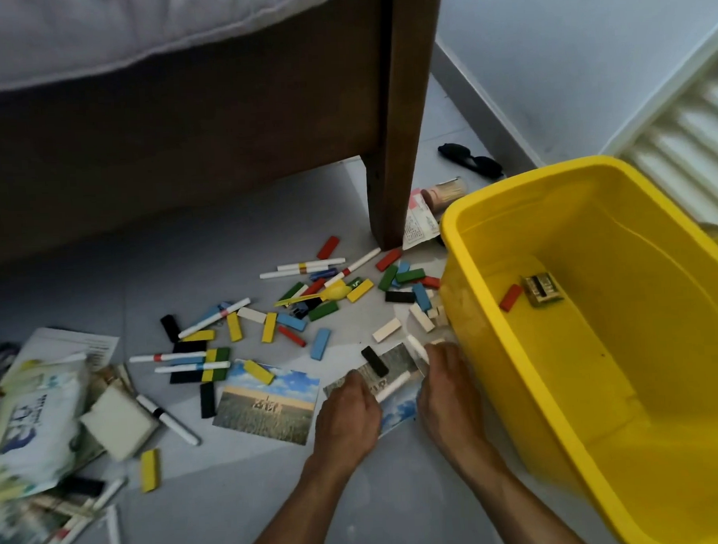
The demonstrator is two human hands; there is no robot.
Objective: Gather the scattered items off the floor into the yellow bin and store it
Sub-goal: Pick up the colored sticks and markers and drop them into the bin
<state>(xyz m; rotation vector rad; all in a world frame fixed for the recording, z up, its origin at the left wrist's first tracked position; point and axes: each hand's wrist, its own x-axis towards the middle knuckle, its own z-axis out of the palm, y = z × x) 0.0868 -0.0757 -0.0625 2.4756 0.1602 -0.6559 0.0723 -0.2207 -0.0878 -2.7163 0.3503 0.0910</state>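
The yellow bin (496,335) stands on the floor at the right; inside lie a red block (510,297) and a small brass-coloured item (541,290). Both hands are low, just left of the bin, over a photo card (398,358) that carries a black block (374,360). My left hand (347,416) grips a white marker (393,386) that sticks out to the right. My right hand (448,387) pinches a white stick-shaped piece (417,347) at its fingertips. Several coloured blocks (321,343) and markers (213,318) are scattered on the floor further left.
A wooden bed leg (390,188) stands behind the scatter. Sunglasses (469,160) and a toothpick holder (444,194) lie near the wall. A landscape photo (268,399), a wipes packet (34,417), a white pad (117,422) and a yellow spoon (333,293) lie on the floor.
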